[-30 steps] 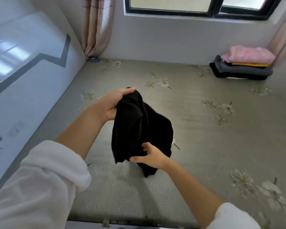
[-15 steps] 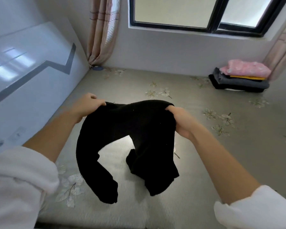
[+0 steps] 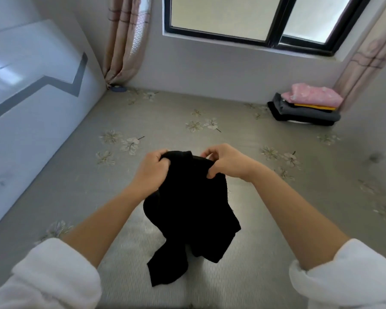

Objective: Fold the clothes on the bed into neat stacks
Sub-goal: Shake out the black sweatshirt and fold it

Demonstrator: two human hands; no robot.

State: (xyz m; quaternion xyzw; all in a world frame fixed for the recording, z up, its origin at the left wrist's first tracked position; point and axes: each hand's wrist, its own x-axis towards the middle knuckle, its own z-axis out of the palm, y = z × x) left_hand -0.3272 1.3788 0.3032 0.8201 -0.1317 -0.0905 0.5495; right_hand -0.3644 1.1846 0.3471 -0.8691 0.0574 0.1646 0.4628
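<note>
Left hand [image 3: 151, 172], right hand [image 3: 226, 162]: 2 curled grips clutch black garment [image 3: 192, 208] (hanging above bed [image 3: 299, 197]).

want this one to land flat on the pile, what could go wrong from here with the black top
1. The left hand and right hand grip the black top close together at its upper edge, so it hangs bunched; laid down like this it would likely fold crooked.
2. One end dangles low over the bed and may tuck under when lowered.
3. The folded stack sits in the far right corner; a loose fold could come apart on the way there.
</note>
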